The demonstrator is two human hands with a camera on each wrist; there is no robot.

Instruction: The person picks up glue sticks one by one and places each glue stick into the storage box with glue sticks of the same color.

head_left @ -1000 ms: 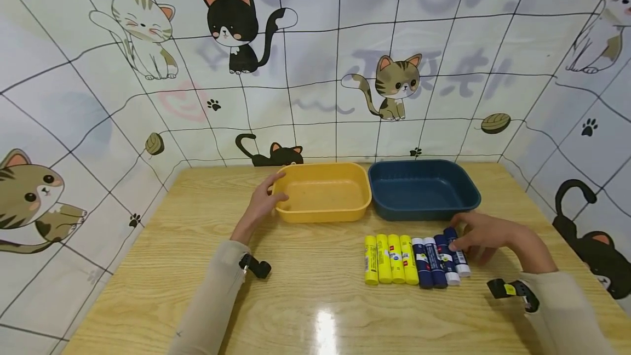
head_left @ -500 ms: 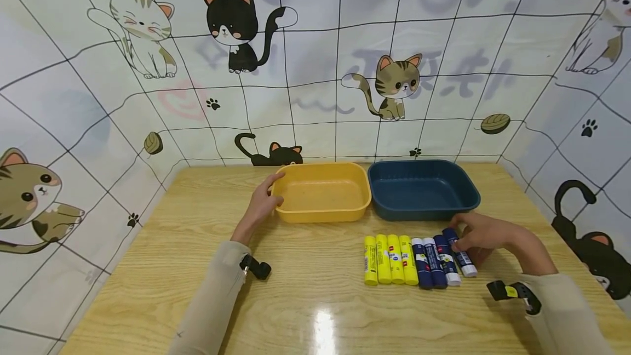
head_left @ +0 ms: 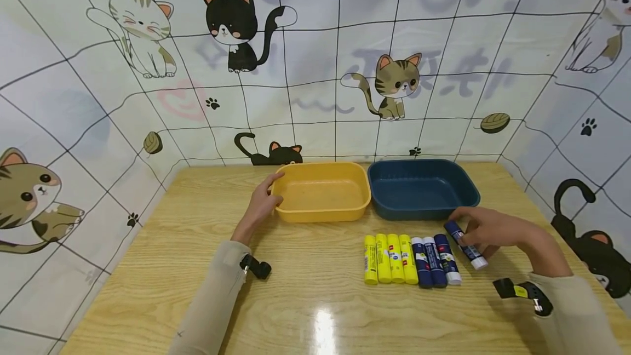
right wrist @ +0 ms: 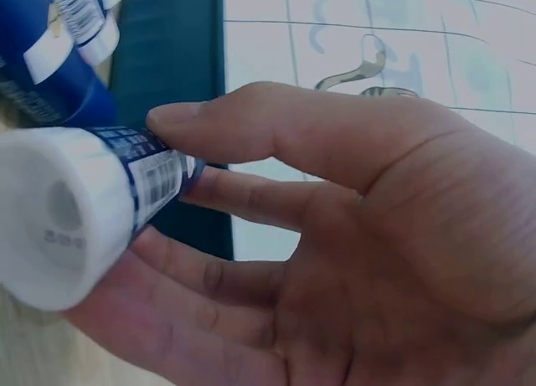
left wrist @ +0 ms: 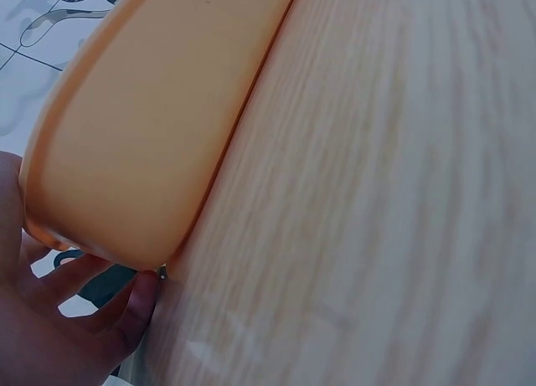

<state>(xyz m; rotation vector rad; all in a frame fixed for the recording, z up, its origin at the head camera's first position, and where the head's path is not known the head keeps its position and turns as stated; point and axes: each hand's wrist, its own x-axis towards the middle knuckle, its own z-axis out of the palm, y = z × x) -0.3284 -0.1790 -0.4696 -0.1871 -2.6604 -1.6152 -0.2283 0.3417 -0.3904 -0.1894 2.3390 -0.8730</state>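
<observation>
My left hand (head_left: pixel 260 204) grips the left end of a yellow plastic basin (head_left: pixel 320 216), thumb over the rim; in the left wrist view, fingers touch the basin's end wall (left wrist: pixel 142 135). My right hand (head_left: pixel 500 229) pinches a navy glue stick (head_left: pixel 471 255) between thumb and fingers. It lies aslant, its white end (right wrist: pixel 50 218) toward the right wrist camera. Left of it, three navy glue sticks (head_left: pixel 435 262) lie side by side, adjoining several yellow glue sticks (head_left: pixel 389 259). A gap separates the held stick from this row.
A dark blue basin (head_left: pixel 424 215) stands right of the yellow one, their ends touching, just behind the glue sticks. Both stand on a wooden table (head_left: pixel 296 300). A cat-patterned wall covering (head_left: pixel 315 70) closes off the back and both sides.
My right hand has drawn the rightmost navy glue stick away from the row, rightward and slightly back, tilting it further. The left hand stays on the yellow basin.
</observation>
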